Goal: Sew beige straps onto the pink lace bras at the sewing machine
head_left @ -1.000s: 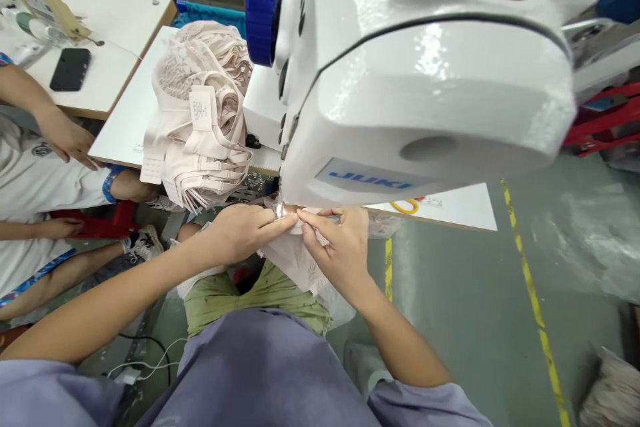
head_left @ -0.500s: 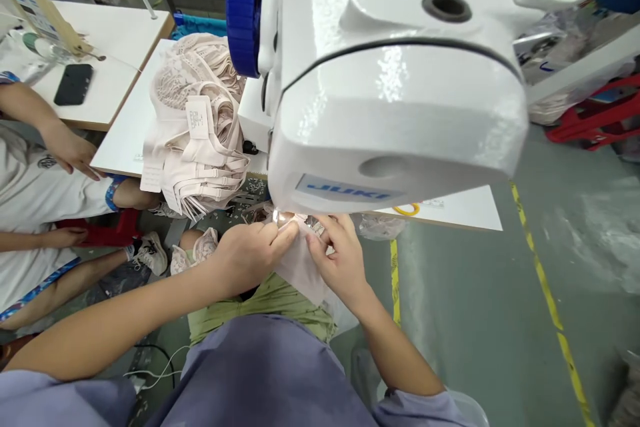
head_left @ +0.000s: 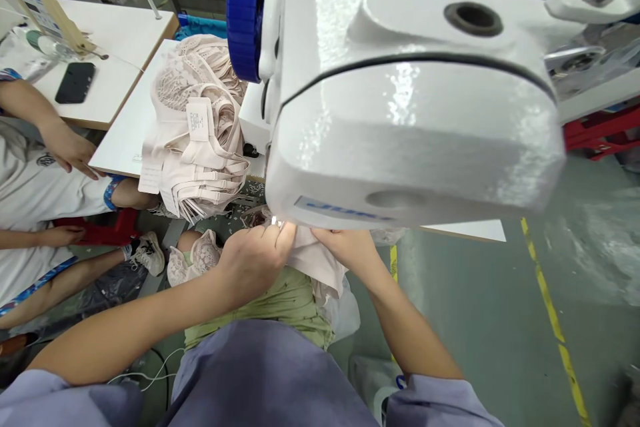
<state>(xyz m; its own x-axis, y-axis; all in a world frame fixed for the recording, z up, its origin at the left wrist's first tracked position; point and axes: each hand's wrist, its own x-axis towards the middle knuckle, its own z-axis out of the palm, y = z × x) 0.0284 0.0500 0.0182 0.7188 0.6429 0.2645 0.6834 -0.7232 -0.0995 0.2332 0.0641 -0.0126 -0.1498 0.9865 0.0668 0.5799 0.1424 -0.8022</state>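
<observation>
A white sewing machine head [head_left: 410, 140] with a blue handwheel [head_left: 246, 20] fills the upper middle of the view. Just below its lower left edge, my left hand [head_left: 257, 257] is closed on pale beige fabric [head_left: 320, 260]. My right hand [head_left: 350, 247] holds the same fabric on its other side, its fingertips partly hidden under the machine. The fabric hangs between both hands over my lap. Lace cups [head_left: 195, 259] lie on my lap, left of my left hand. The needle area is hidden by the machine head.
A pile of beige lace bras [head_left: 197, 127] with tags lies on the white table [head_left: 125, 127] at left. Beyond it are a phone [head_left: 75, 82] and a control panel [head_left: 47, 14]. A seated person's hand [head_left: 70, 147] is at far left. Red stools stand at both sides.
The machine appears larger and farther right as the view shifts. My right hand has moved up under the machine, its fingers now more hidden. More fabric hangs gathered between my hands.
</observation>
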